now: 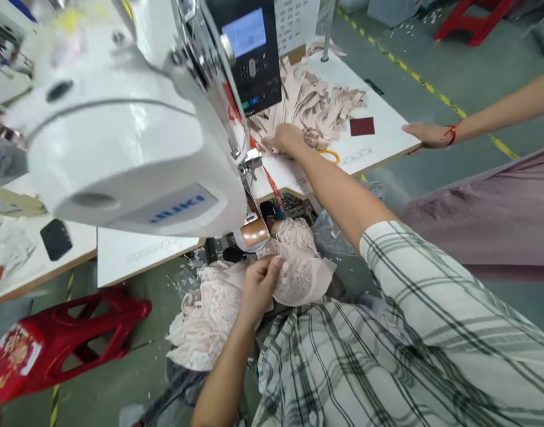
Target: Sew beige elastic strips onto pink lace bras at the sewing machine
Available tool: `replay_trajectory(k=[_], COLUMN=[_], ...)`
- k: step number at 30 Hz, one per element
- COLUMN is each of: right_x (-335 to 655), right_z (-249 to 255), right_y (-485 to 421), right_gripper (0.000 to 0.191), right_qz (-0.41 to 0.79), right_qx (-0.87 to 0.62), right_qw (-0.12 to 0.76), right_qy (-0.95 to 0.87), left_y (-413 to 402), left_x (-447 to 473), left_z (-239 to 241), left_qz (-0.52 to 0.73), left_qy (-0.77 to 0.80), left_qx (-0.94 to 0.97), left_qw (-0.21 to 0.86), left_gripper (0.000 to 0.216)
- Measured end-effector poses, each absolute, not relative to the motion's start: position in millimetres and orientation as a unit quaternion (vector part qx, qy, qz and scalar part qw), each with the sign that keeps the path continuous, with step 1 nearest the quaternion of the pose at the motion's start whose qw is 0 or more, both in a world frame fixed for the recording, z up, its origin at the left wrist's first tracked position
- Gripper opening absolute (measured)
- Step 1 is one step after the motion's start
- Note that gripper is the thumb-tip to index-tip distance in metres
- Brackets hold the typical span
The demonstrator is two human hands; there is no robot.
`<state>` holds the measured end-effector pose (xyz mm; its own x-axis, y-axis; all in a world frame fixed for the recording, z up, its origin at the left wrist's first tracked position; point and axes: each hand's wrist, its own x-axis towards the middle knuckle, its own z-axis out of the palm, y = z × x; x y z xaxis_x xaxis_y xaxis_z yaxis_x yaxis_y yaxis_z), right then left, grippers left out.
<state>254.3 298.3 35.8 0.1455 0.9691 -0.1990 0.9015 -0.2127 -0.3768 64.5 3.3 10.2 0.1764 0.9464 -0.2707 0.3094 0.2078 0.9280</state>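
Note:
My left hand (pixel 261 281) is closed, thumb against fingers, on the edge of a pale pink lace garment piece (pixel 301 270). The lace lies over my lap, just below the sewing machine's (pixel 134 136) needle end and its copper-coloured curved part (pixel 255 231). More lace pieces (pixel 207 311) hang in a heap to the left of that hand. Stretched forward past the machine head, my right hand (pixel 287 139) is at the near edge of a pile of beige fabric strips (pixel 319 98). Its fingers are curled down onto a strip; the fingertips are partly hidden.
A control panel (pixel 249 53) stands behind the machine. Yellow-handled scissors (pixel 329 156) and a dark red card (pixel 362 126) lie on the white table (pixel 387 139). Another person's hand (pixel 427 135) rests on the table's right corner. A red stool (pixel 72 338) is at left.

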Motion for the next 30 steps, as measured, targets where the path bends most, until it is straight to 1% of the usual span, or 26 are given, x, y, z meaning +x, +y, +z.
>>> replay_trajectory(k=[1, 3, 5, 7, 8, 10, 11, 12, 15, 17, 18, 19, 21, 22, 25, 30], right_x=[253, 250, 248, 248, 248, 249, 250, 252, 260, 267, 270, 272, 274, 273, 265, 245], right_z=[31, 24, 21, 21, 21, 22, 23, 24, 26, 27, 26, 24, 19, 16, 13, 24], right_y=[301, 305, 310, 314, 316, 315, 312, 306, 266, 221, 194, 167, 114, 91, 46, 35], right_gripper=[0.049, 0.04, 0.027, 0.01, 0.009, 0.028, 0.032, 0.032, 0.024, 0.018, 0.016, 0.016, 0.028, 0.032, 0.031, 0.021], right_qz=[0.201, 0.199, 0.216, 0.249, 0.261, 0.3, 0.322, 0.341, 0.435, 0.554, 0.616, 0.667, 0.747, 0.765, 0.763, 0.714], right_qx=[-0.757, -0.761, -0.76, -0.759, -0.758, -0.74, -0.724, -0.706, -0.628, -0.533, -0.478, -0.438, -0.38, -0.363, -0.335, -0.303], right_qw=[0.099, 0.119, 0.132, 0.154, 0.161, 0.205, 0.238, 0.273, 0.385, 0.454, 0.461, 0.452, 0.386, 0.353, 0.288, 0.289], right_qy=[-0.614, -0.606, -0.598, -0.582, -0.576, -0.565, -0.562, -0.557, -0.517, -0.451, -0.424, -0.399, -0.386, -0.397, -0.471, -0.561], left_y=[4, 3, 2, 1, 0, -1, -1, -1, -1, 0, 1, 1, 2, 2, 2, 3], left_x=[62, 57, 53, 48, 46, 41, 38, 35, 27, 22, 20, 18, 15, 14, 14, 18], left_z=[10, 12, 15, 17, 17, 18, 18, 17, 17, 18, 18, 19, 21, 22, 24, 29], left_qz=[0.302, 0.305, 0.305, 0.302, 0.303, 0.309, 0.314, 0.319, 0.329, 0.331, 0.331, 0.329, 0.328, 0.329, 0.324, 0.297], left_qy=[0.57, 0.57, 0.562, 0.552, 0.549, 0.549, 0.548, 0.547, 0.536, 0.527, 0.522, 0.517, 0.509, 0.508, 0.513, 0.504], left_qx=[0.548, 0.544, 0.548, 0.552, 0.553, 0.551, 0.55, 0.548, 0.545, 0.548, 0.552, 0.557, 0.565, 0.567, 0.567, 0.592], left_qw=[0.532, 0.535, 0.54, 0.547, 0.549, 0.548, 0.546, 0.547, 0.555, 0.559, 0.559, 0.56, 0.56, 0.559, 0.557, 0.554], left_gripper=[0.048, 0.047, 0.047, 0.047, 0.047, 0.044, 0.043, 0.042, 0.04, 0.039, 0.039, 0.038, 0.038, 0.037, 0.038, 0.043])
